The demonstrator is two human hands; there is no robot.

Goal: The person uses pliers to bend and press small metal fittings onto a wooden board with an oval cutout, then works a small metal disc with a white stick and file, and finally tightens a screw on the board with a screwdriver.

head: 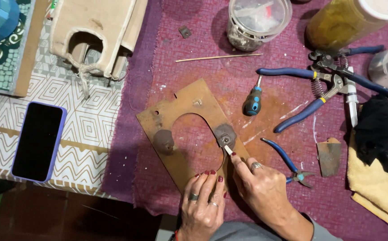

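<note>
Two grey pads (pixel 224 135) sit on the board (pixel 182 105); my left hand (pixel 202 203) presses it flat, my right hand (pixel 261 187) pinches a white stick (pixel 228 149) at the second, unfinished.

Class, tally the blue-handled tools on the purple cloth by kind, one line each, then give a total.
Pliers with springs: 2
Small pliers: 1
Stubby screwdriver: 1
Total: 4
</note>
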